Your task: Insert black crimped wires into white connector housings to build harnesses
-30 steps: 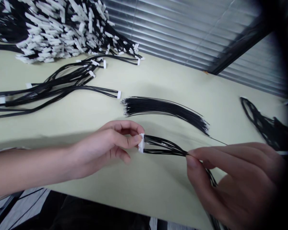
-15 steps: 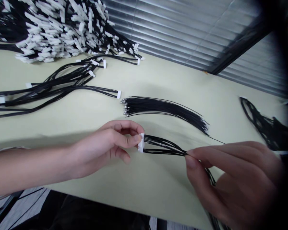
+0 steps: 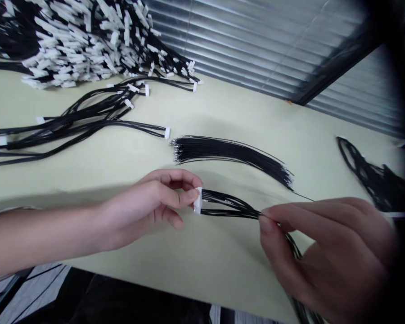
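Black wires (image 3: pixel 254 213) span the gap from right hand (image 3: pixel 334 252) to left hand (image 3: pixel 158 198). The right, dim at its outer edge, seems to pinch them finger to thumb; the left, half-curled, clasps their white connector (image 3: pixel 198 204).

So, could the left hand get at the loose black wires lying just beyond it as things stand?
Probably yes: the loose black wires lie close by, with nothing seen between, though the left hand is pinching the white connector.
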A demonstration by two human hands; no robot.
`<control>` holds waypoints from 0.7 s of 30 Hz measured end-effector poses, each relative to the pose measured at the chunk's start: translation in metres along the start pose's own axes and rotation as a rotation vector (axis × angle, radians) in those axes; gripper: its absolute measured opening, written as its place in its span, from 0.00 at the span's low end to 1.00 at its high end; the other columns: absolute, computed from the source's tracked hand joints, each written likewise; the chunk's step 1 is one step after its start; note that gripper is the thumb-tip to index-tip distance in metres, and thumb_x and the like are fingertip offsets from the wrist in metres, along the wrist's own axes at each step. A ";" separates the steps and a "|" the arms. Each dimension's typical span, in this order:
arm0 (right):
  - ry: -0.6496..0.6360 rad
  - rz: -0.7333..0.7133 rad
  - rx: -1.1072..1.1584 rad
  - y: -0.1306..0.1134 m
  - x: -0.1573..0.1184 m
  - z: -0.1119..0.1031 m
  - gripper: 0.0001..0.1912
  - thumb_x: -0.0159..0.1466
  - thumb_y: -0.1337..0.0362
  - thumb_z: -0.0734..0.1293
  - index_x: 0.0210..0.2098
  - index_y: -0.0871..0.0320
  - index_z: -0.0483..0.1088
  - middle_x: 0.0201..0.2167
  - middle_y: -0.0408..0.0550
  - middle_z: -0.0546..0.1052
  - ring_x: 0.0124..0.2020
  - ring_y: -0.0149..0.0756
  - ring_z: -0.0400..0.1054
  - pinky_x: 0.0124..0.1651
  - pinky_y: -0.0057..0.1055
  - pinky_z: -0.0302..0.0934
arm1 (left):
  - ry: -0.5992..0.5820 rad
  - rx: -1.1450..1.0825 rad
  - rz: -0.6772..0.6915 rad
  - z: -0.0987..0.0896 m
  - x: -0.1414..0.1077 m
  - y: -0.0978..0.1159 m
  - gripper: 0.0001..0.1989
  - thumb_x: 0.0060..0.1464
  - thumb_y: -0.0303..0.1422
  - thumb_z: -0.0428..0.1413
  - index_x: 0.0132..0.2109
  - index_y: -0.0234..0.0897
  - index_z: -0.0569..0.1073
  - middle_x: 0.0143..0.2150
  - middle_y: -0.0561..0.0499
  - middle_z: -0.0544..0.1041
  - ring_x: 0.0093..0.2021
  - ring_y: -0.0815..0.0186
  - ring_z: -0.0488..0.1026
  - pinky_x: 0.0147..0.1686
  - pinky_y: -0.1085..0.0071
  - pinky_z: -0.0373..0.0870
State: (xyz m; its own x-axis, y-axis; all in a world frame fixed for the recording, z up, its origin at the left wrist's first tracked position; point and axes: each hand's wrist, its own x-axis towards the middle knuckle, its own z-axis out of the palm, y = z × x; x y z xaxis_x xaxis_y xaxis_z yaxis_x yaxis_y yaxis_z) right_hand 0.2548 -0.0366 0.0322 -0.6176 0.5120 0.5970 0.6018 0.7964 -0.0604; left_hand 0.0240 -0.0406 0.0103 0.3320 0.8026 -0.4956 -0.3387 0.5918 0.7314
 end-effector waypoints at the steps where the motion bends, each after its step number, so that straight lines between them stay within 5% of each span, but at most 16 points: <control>1: 0.006 -0.002 -0.009 0.000 0.000 0.000 0.07 0.63 0.74 0.65 0.33 0.55 0.67 0.25 0.44 0.72 0.26 0.36 0.61 0.32 0.37 0.56 | 0.002 0.001 0.002 0.000 0.000 0.000 0.04 0.54 0.25 0.62 0.37 0.37 0.77 0.32 0.54 0.71 0.28 0.75 0.64 0.19 0.87 0.63; 13: 0.130 -0.161 -0.034 0.007 0.005 0.005 0.06 0.62 0.73 0.68 0.30 0.58 0.69 0.23 0.45 0.72 0.25 0.33 0.64 0.26 0.37 0.56 | 0.005 0.011 -0.004 0.001 -0.001 0.000 0.05 0.54 0.24 0.62 0.38 0.37 0.77 0.32 0.55 0.70 0.28 0.76 0.64 0.19 0.88 0.64; 21: 0.029 -0.182 -0.075 0.003 0.001 0.007 0.07 0.62 0.77 0.68 0.33 0.60 0.71 0.24 0.45 0.76 0.25 0.34 0.67 0.28 0.37 0.60 | -0.004 0.031 0.016 -0.001 0.001 0.000 0.04 0.54 0.25 0.62 0.38 0.36 0.76 0.32 0.55 0.69 0.24 0.78 0.61 0.18 0.88 0.62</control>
State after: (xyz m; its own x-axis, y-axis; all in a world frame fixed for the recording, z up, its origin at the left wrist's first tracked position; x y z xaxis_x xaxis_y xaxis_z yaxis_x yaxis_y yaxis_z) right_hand 0.2522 -0.0315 0.0273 -0.7053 0.3519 0.6155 0.5184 0.8482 0.1091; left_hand 0.0239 -0.0395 0.0094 0.3298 0.8119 -0.4818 -0.3170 0.5759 0.7535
